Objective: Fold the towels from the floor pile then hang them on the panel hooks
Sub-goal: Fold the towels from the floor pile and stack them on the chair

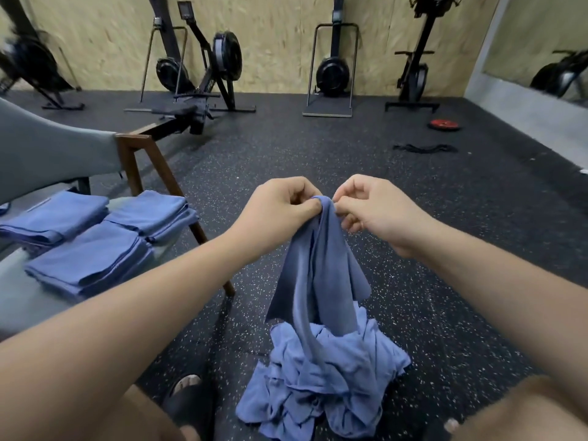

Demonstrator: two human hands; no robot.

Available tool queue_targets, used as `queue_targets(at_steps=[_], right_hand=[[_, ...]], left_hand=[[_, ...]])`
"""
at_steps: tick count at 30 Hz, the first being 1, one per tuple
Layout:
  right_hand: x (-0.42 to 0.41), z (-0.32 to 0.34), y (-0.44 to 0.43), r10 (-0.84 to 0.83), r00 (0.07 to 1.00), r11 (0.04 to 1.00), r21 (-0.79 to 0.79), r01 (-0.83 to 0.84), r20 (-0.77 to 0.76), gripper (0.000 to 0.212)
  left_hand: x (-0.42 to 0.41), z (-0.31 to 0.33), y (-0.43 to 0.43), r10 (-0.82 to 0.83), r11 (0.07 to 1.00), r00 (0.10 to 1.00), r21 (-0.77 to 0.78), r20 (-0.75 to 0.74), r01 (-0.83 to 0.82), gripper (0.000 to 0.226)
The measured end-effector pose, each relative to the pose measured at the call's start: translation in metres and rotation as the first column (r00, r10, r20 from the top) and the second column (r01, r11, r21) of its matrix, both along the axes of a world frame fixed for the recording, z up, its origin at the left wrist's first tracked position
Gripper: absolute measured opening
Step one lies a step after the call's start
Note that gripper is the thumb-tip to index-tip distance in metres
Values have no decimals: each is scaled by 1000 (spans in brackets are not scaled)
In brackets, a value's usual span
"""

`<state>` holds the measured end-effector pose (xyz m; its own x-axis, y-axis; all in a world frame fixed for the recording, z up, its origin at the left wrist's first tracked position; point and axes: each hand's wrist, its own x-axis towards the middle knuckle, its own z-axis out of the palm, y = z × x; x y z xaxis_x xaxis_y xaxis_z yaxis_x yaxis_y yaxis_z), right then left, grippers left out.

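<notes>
A blue towel [318,275] hangs in front of me, pinched at its top edge by both hands held close together. My left hand [280,208] grips the edge from the left and my right hand [372,208] from the right. The towel's lower end trails down into a crumpled pile of blue towels [321,386] on the dark speckled floor between my feet. Three stacks of folded blue towels [92,262] lie on a grey cushioned bench [19,300] at my left. No panel hooks are in view.
The bench has wooden legs [165,183] angled out onto the floor. Rowing machines [203,74] and other gym machines stand along the far plywood wall. A red weight plate [444,124] and a black band [424,148] lie on the floor at right.
</notes>
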<state>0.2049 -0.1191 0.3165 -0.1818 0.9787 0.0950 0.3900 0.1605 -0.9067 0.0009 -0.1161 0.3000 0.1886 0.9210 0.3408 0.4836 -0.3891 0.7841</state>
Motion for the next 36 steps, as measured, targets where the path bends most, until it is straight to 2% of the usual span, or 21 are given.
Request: queue_targets(at_steps=[2,4,7,9,13,16,19,22,25,28,30,36], right_hand=[[-5,-5,-4,7,999,997,77,-10,44,3],[-8,-9,-8,5,995,989,147,-20,100,11],[-10,-16,-16,-97,964,937,350,4,249,28],[-14,-21,-20,-122,956,913,408,2,267,29],[-24,-36,-20,-99,932,929,369,-39,348,33],[-28,-44,-18,-68,924,942,330,-65,376,31],[-26,-51,-15,-73,903,953,296,-62,424,20],[-19,-57,-10,-75,891,962,266,-53,448,22],[-10,-55,-4,-12,939,985,165,-47,344,14],[-4,-46,-1,39,994,998,42,-44,104,11],[-1,-42,0,26,999,1000,-8,-26,-22,11],[2,-37,0,-42,994,998,-48,38,-96,10]], left_hand=[[1,-3,1,25,1000,999,9,-37,-25,14],[1,-4,3,52,999,998,7,-44,-52,19],[-2,-2,4,97,995,995,-16,-23,-98,19],[-3,0,5,133,991,991,-16,-16,-133,17],[-4,2,1,213,977,975,10,-65,-213,20],[-3,1,-2,204,979,976,11,-78,-203,21],[-5,2,-3,168,986,982,-5,-91,-169,20],[-12,2,-1,162,986,982,-14,-96,-164,19],[-20,1,4,212,977,966,43,-147,-208,18],[-28,0,8,269,962,940,107,-209,-251,14],[-28,-4,8,259,964,939,119,-225,-237,14],[-6,-11,-7,91,993,958,93,-271,-68,15]])
